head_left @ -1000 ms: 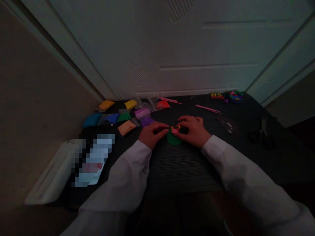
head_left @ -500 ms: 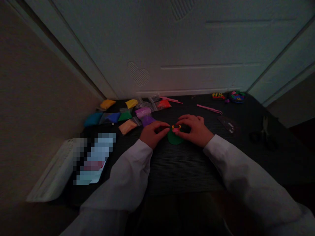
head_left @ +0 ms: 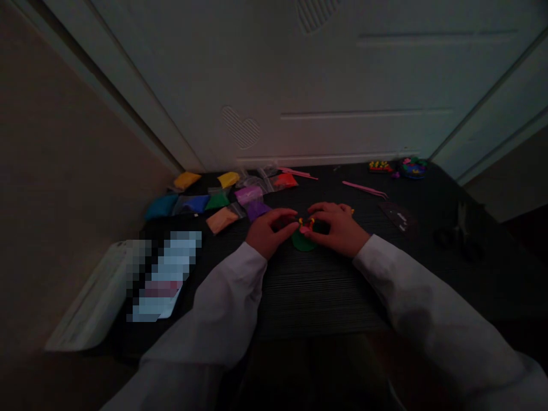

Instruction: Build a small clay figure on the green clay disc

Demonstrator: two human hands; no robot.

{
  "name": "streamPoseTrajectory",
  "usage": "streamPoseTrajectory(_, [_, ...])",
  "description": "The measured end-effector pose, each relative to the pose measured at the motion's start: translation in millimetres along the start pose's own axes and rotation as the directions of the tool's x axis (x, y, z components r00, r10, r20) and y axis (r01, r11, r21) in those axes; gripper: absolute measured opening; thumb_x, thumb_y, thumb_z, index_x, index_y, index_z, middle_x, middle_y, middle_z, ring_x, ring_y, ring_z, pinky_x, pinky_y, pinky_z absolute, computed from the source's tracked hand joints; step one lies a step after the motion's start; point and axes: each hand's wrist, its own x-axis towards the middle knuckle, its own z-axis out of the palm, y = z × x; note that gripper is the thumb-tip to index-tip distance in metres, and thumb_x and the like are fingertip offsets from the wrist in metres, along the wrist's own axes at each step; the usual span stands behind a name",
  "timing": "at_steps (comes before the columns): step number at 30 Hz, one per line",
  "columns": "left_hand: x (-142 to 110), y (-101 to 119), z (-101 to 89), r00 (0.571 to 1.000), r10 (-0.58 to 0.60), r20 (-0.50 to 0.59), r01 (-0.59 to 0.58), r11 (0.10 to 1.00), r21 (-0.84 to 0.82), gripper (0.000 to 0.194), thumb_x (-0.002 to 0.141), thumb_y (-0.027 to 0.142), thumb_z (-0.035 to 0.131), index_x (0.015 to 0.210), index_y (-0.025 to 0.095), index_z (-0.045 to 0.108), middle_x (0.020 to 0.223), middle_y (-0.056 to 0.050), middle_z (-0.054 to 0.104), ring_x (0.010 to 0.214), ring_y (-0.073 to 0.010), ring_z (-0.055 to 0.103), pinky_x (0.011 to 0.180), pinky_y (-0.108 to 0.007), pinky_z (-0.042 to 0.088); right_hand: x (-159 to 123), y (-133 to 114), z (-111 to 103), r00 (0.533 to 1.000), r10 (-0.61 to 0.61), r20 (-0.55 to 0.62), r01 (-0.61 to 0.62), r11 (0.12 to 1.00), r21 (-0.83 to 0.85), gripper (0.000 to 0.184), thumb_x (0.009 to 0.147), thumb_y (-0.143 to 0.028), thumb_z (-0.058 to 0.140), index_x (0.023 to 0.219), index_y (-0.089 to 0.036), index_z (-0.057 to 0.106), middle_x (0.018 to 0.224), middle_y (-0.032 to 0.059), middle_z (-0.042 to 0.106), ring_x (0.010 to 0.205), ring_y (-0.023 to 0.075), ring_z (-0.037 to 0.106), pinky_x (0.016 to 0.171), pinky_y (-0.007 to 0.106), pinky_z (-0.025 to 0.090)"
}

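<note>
A small pink and yellow clay piece [head_left: 305,229] stands on a flat green clay disc [head_left: 302,244] on the dark table. Two yellow bits rise from its pink base. My left hand [head_left: 268,233] is at its left side, with thumb and forefinger curled in against it. From the right, my right hand [head_left: 341,229] closes thumb and fingertips around the piece, covering part of the disc. The exact finger contact is too dim to make out. A yellow speck [head_left: 353,211] shows by the right hand's outer fingers.
Bags of coloured clay, including orange [head_left: 222,219] and purple [head_left: 257,210], lie at the back left. Pink tweezers [head_left: 363,189], a clear packet [head_left: 398,218] and scissors [head_left: 460,231] are on the right. A blurred-out phone [head_left: 166,277] lies left. Finished clay pieces [head_left: 413,168] stand back right.
My left hand has shifted slightly right. The yellow part, which looked like one band, now shows as two separate bits. A yellow speck has come into view by my right hand.
</note>
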Motion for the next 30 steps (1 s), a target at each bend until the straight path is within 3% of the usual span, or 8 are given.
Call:
streamPoseTrajectory(15, [5,3,3.8,0.999,0.03,0.032,-0.031,0.999,0.009,0.028,0.068,0.037,0.05,0.087,0.019,0.058,0.086,-0.003,0.059,0.076,-0.0138,0.054,0.067,-0.028,0.043,0,-1,-1,1.0,0.005,0.005,-0.005,1.0,0.025,0.028,0.069,-0.044,0.048,0.085,-0.023,0.057,0.104,0.0025,0.052,0.095,0.0196,0.045,0.082,0.04,0.023])
streamPoseTrajectory(23, [5,3,4.7,1.0,0.013,0.019,-0.013,1.0,-0.008,0.027,0.067,0.037,0.05,0.084,0.017,0.058,0.083,-0.003,0.06,0.073,-0.013,0.054,0.066,-0.026,0.043,3,-6,-3,0.999,0.029,-0.043,-0.023,0.991,0.132,0.021,0.071,-0.036,0.048,0.085,-0.023,0.056,0.098,0.0022,0.055,0.094,0.0185,0.046,0.081,0.038,0.025])
streamPoseTrajectory(30, [4,4,7.5,1.0,0.028,-0.012,-0.029,0.992,-0.122,0.029,0.064,0.032,0.055,0.089,0.017,0.053,0.085,-0.003,0.059,0.077,-0.0136,0.055,0.066,-0.027,0.044,5,-13,0,0.993,0.062,-0.098,-0.05,0.991,0.126,0.014,0.069,-0.029,0.05,0.08,-0.023,0.056,0.095,0.0007,0.056,0.09,0.0173,0.048,0.08,0.036,0.025])
